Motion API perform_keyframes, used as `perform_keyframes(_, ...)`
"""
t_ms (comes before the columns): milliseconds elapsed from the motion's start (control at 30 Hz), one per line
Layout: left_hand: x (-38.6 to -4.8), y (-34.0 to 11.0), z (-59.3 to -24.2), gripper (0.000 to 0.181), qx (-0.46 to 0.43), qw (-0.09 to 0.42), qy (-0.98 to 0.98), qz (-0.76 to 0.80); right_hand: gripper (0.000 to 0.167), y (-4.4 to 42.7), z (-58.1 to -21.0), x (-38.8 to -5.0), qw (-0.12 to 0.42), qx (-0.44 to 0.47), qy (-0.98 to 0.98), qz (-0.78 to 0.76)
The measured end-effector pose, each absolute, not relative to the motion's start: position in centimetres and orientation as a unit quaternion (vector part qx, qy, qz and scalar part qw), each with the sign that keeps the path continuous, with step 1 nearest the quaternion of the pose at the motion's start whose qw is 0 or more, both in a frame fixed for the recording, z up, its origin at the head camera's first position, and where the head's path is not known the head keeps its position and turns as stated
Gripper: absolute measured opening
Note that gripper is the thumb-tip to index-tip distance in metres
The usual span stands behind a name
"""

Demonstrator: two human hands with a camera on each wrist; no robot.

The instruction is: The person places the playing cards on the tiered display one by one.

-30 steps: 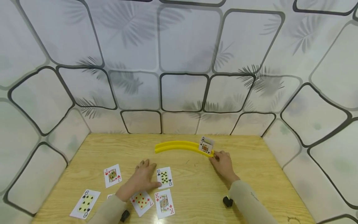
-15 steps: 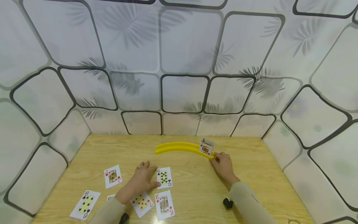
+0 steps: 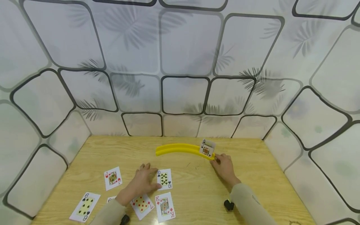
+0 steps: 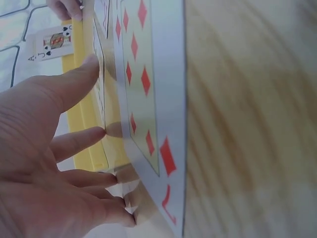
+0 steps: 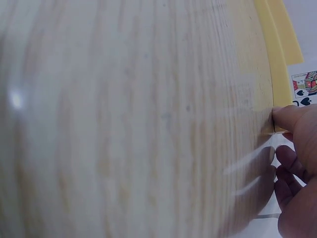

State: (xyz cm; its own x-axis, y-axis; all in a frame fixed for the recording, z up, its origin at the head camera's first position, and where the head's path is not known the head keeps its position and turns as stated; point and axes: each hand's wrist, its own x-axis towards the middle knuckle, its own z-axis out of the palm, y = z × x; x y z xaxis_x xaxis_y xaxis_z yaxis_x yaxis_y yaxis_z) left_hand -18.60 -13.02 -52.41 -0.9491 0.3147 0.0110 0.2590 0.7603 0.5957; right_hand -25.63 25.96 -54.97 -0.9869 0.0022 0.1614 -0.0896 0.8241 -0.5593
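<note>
My left hand (image 3: 142, 181) lies low over the table with fingers spread. Its thumb and index finger touch the left edge of a ten of clubs (image 3: 165, 179), which is face up. In the left wrist view the fingers of that hand (image 4: 39, 129) look mostly straight, and a seven of diamonds (image 4: 136, 74) lies close by. My right hand (image 3: 225, 168) grips the right end of a curved yellow card holder (image 3: 177, 148), its thumb against the front side. Standing in the holder near that end are a jack of spades (image 3: 206, 150) and, partly behind it, an ace (image 3: 208, 142).
A king of diamonds (image 3: 165, 207) lies below the ten. Further left are a jack of hearts (image 3: 113, 178) and a six of spades (image 3: 85, 207). Another card (image 3: 110, 198) is mostly hidden by the left arm. Patterned walls (image 3: 182, 125) enclose the wooden table (image 3: 194, 187).
The ten of clubs has shifted very slightly left and turned a little under my left fingers. My right hand and the card holder stay put; the whole view has dipped slightly.
</note>
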Motion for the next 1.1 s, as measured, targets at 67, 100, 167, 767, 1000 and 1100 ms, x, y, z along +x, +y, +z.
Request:
perform_keyframes(67, -18.6, -12.9, -52.5, 0.080, 0.151, 0.049, 0.936, 0.314, 0.048, 25.9, -55.0, -25.6, 0.076, 0.023, -0.952, 0.296)
perform_keyframes(100, -18.5, -12.9, -52.5, 0.081, 0.150, 0.051, 0.936, 0.315, 0.048, 25.9, -55.0, -25.5, 0.076, 0.024, -0.952, 0.296)
perform_keyframes(167, -18.5, -12.7, -52.5, 0.083, 0.149, 0.050, 0.936, 0.315, 0.048, 25.9, -54.9, -25.5, 0.077, 0.024, -0.951, 0.297)
perform_keyframes(767, -18.7, -11.6, -52.2, 0.074, 0.124, 0.010, 0.935, 0.333, 0.046, 25.9, -54.9, -25.4, 0.080, 0.024, -0.949, 0.303)
perform_keyframes(1000, -18.7, -11.1, -53.1, 0.048, 0.117, -0.046, 0.912, 0.391, 0.048, 25.9, -54.9, -25.5, 0.077, 0.021, -0.949, 0.305)
perform_keyframes(1100, -18.9, -11.0, -53.1, 0.035, 0.121, -0.070, 0.895, 0.424, 0.048, 25.9, -54.9, -25.5, 0.076, 0.020, -0.949, 0.304)
